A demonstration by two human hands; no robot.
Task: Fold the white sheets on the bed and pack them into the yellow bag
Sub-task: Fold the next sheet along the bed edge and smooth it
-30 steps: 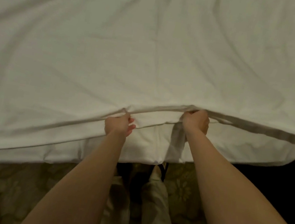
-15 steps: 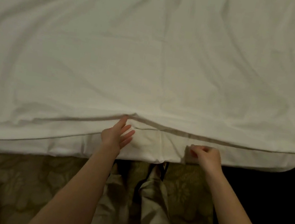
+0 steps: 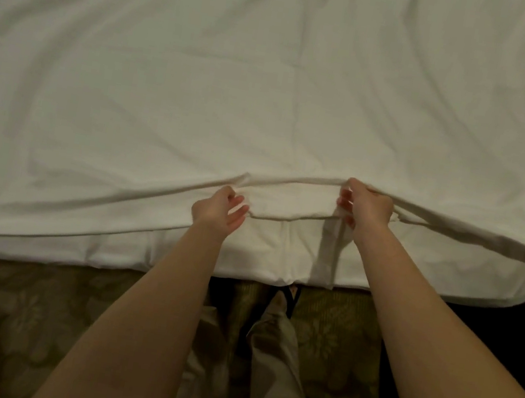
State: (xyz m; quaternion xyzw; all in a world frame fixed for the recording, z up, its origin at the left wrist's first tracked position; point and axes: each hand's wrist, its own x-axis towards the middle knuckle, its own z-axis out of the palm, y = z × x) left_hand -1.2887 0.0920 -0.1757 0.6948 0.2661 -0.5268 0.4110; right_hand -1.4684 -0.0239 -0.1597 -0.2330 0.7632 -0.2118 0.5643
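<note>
white sheet point(image 3: 272, 89) lies spread over the bed point(image 3: 449, 275), filling the view from 9 through 12 to 3 o'clock. right hand point(image 3: 369, 208) at 1 o'clock pinches its near hem and lifts it. left hand point(image 3: 217, 210) at 11 o'clock pinches the same hem lower; the two hands sit near each other but apart.

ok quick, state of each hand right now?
Left hand: fingers curled, pinching the near edge of the white sheet.
Right hand: gripping the sheet's edge, lifting it slightly off the bed.
</note>
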